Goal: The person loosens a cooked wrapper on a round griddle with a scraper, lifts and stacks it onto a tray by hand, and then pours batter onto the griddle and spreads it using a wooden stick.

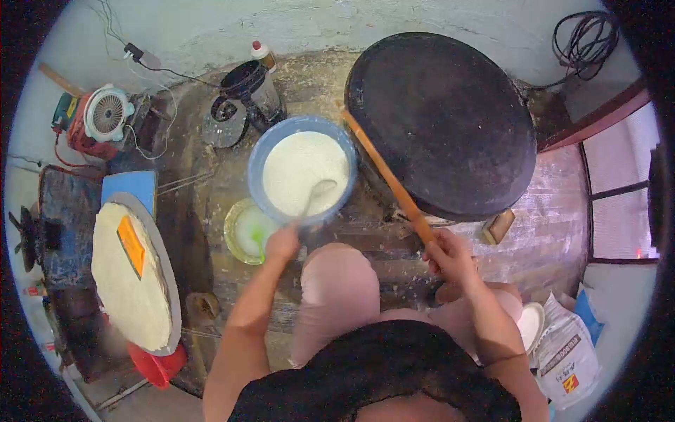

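Note:
My left hand (283,243) is closed around the handle of a ladle (322,188), whose bowl rests in pale batter (299,169). The batter fills much of a blue basin (259,184). In my right hand (451,254) is a long flat wooden stick (385,170), slanting up and left along the edge of a large round black griddle (443,119). Bare dark surface shows across the griddle. Beside the basin, near my left hand, a yellowish bowl (230,239) holds cloudy liquid and a bright green utensil (257,238).
At left, a stack of thin pale flatbreads (130,302) lies on a round board (171,295), with an orange flat piece (131,246) on top. Behind the basin stand a dark jug (256,91) and a red-capped bottle (263,55). A small fan (108,112) sits back left; a white sack (568,359) is at right.

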The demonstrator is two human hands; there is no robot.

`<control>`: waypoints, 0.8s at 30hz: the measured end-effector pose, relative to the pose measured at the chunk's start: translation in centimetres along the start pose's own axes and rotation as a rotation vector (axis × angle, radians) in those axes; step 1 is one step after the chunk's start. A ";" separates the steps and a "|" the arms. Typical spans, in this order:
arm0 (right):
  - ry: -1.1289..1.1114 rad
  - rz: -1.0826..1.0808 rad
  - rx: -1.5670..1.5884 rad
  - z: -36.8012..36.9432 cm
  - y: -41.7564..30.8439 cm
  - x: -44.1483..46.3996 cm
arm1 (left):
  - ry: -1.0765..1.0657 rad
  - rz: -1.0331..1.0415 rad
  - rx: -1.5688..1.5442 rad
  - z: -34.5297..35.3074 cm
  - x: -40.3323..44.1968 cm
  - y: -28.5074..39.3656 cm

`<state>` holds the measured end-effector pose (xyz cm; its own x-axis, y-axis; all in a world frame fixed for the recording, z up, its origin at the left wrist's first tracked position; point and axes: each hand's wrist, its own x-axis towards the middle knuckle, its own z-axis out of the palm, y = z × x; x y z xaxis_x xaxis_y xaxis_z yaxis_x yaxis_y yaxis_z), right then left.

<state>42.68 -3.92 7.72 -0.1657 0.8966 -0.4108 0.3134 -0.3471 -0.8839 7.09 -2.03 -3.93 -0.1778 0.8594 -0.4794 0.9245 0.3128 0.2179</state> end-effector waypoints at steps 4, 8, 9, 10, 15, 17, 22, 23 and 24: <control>-0.022 0.110 0.081 0.2 -0.8 -0.5 | 0.053 -0.085 0.101 -3.1 1.6 -0.1; -0.024 0.023 -0.004 0.0 -0.6 -0.9 | 0.052 -0.085 0.031 0.4 2.4 -0.9; -0.018 -0.036 -0.085 -0.2 -0.2 -0.9 | 0.008 0.001 0.019 0.5 2.2 -0.6; -0.016 -0.035 -0.085 -0.3 0.0 -1.0 | 0.007 0.003 0.019 0.2 2.0 -1.0; -0.031 0.081 -0.037 -0.4 -0.9 -1.7 | 0.104 -0.121 -0.177 0.9 0.2 -2.5; -0.024 0.050 -0.051 -0.6 -0.1 -1.7 | 0.060 -0.088 -0.125 1.1 1.0 -1.4; 0.003 -0.049 -0.116 -0.3 0.0 -1.7 | 0.220 0.000 -0.235 -0.4 5.4 0.2; -0.008 -0.036 -0.090 -0.2 -0.3 -1.6 | 0.246 -0.153 -0.142 -0.2 6.3 0.8; -0.020 -0.021 -0.066 -0.2 -0.5 -1.5 | 0.196 -0.094 -0.023 0.5 6.0 1.1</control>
<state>43.00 -5.02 8.80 -0.1911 0.8977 -0.3971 0.3708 -0.3086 -0.8759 7.23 3.30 -7.04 -0.3272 0.8876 -0.3241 0.8932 0.4025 0.2005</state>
